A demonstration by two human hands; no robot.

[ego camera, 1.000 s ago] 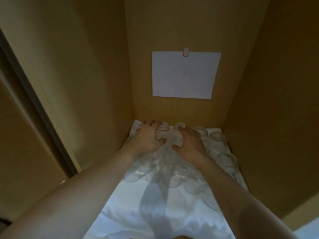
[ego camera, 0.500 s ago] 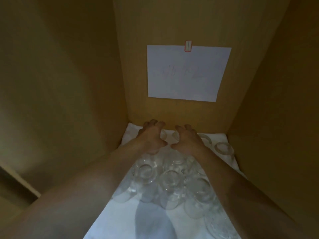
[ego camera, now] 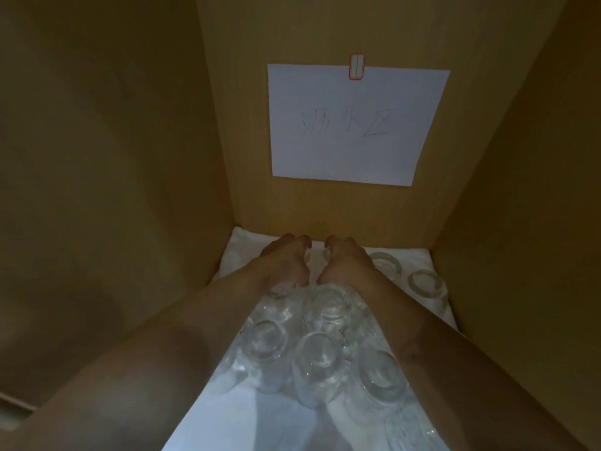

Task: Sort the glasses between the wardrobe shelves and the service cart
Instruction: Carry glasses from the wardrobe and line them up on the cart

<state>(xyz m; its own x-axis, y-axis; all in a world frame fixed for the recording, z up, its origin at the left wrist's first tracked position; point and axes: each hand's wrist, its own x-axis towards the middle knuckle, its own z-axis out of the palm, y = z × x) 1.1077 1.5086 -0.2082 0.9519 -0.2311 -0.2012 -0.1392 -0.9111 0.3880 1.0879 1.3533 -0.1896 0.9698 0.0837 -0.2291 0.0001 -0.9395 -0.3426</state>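
Reaching deep into the wardrobe shelf, the left hand [ego camera: 286,265] and right hand [ego camera: 346,262] lay with fingers curled down over clear upturned drinking glasses [ego camera: 320,353] at the back row; whether either actually gripped one could not be told. Glasses stood crowded on a white cloth liner [ego camera: 234,415]. Judged step: picking. Lifting out would call for clearing neighbouring glasses.

In front of me a white sheet of paper [ego camera: 356,125] hangs on the wooden back panel [ego camera: 247,141], fixed at its top edge by a small red-edged clip [ego camera: 357,66]. Faint handwritten characters cross its middle. A white cloth [ego camera: 247,421] lies below.
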